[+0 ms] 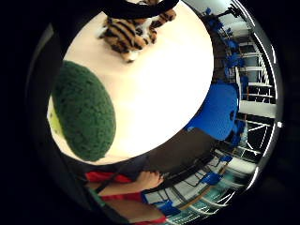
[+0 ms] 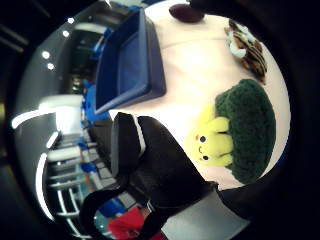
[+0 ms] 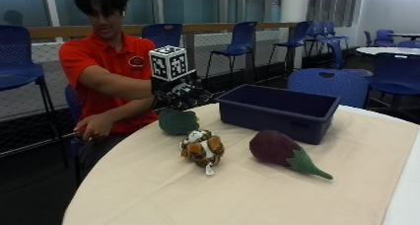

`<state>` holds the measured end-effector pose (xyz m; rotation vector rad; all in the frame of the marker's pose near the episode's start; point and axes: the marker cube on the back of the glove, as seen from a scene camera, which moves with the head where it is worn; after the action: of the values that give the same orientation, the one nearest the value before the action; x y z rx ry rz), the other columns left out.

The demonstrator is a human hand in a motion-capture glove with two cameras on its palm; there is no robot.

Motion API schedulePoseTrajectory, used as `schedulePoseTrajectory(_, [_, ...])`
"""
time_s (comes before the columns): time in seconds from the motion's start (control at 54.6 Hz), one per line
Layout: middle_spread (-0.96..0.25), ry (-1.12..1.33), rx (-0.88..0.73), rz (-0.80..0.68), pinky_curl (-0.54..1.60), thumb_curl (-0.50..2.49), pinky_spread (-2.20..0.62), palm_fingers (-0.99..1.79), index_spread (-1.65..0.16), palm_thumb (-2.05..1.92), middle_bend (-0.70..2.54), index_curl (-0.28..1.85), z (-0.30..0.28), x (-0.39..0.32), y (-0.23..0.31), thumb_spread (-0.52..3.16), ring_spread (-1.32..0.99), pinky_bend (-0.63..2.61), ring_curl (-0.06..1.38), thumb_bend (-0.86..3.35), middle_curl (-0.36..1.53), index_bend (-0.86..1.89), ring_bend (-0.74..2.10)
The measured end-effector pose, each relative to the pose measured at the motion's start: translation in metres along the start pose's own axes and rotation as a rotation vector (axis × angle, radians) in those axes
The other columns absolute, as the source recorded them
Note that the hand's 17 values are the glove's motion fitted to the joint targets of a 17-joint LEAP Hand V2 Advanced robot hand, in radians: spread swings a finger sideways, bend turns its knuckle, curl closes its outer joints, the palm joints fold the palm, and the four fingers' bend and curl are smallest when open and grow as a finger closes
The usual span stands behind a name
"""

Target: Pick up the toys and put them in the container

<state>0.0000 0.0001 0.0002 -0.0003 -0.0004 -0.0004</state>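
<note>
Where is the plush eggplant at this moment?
In the outside view the plush eggplant lies on the table, just in front of the blue container, beside the tiger toy.

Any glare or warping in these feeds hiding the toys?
Thumb side palm view: table washed out by glare, blue container bent by the lens; little finger side view: green toy clear, tiger partly cut off; outside view: soft, evenly lit, eggplant readable.

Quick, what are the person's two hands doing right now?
Right hand: above the green toy; whether it is open cannot be told.
Bare hand: off the table, holding nothing visible.
</note>
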Motion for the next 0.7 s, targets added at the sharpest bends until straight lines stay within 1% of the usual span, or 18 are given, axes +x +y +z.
schedulePoseTrajectory(0.11, [-0.09,-0.012,0.008,-0.01,0.15,0.01,0.01,-0.02,-0.23,-0.13,0.18,0.09,0.001,-0.001,0.001,0.7,-0.05,0.52,0.01,-0.09,0.08,0.2,0.15])
schedulePoseTrajectory(0.257, [-0.11,-0.035,0.018,-0.033,0.2,0.03,0.02,-0.06,-0.29,-0.13,0.18,0.16,0.005,-0.007,0.001,0.94,-0.07,0.55,0.04,-0.09,0.13,0.2,0.16])
schedulePoseTrajectory(0.421, [-0.12,-0.03,0.014,-0.052,0.23,0.04,0.02,-0.07,-0.32,-0.14,0.18,0.21,0.007,-0.01,0.008,1.05,-0.08,0.57,0.06,-0.09,0.18,0.19,0.16])
schedulePoseTrajectory(0.696, [-0.13,-0.077,0.02,-0.046,0.27,0.06,0.03,-0.09,-0.34,-0.14,0.17,0.27,0.007,0.005,0.01,1.09,-0.08,0.57,0.1,-0.09,0.22,0.19,0.17])
